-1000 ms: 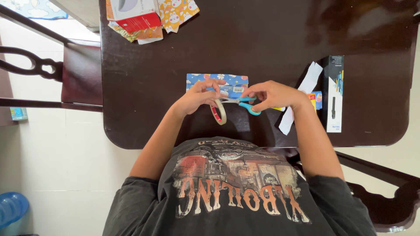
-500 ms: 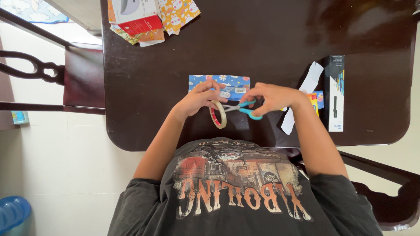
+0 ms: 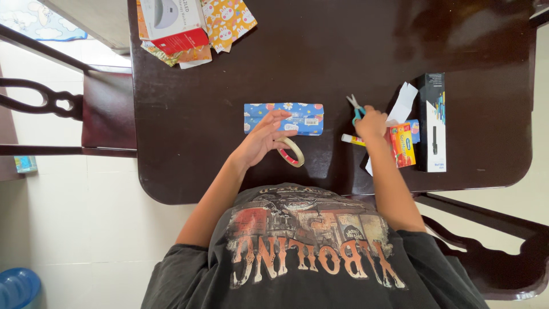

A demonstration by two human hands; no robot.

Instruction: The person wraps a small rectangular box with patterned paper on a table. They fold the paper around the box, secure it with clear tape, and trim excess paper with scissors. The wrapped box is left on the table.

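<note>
Dark table [image 3: 229,143] | left hand [image 3: 260,137] spread over tape roll [image 3: 290,151], blue patterned wrapped box [image 3: 303,117] | right hand [image 3: 372,123] grips teal scissors [image 3: 355,109]

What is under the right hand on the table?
The right hand covers the handles of teal scissors, whose blades stick out beyond it. A glue stick lies just beside the wrist. Whether the fingers grip the handles is hidden.

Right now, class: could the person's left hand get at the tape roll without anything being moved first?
Probably yes. The left hand hangs right beside the tape roll, fingers spread over the wrapped box, and nothing lies between hand and roll.
</note>
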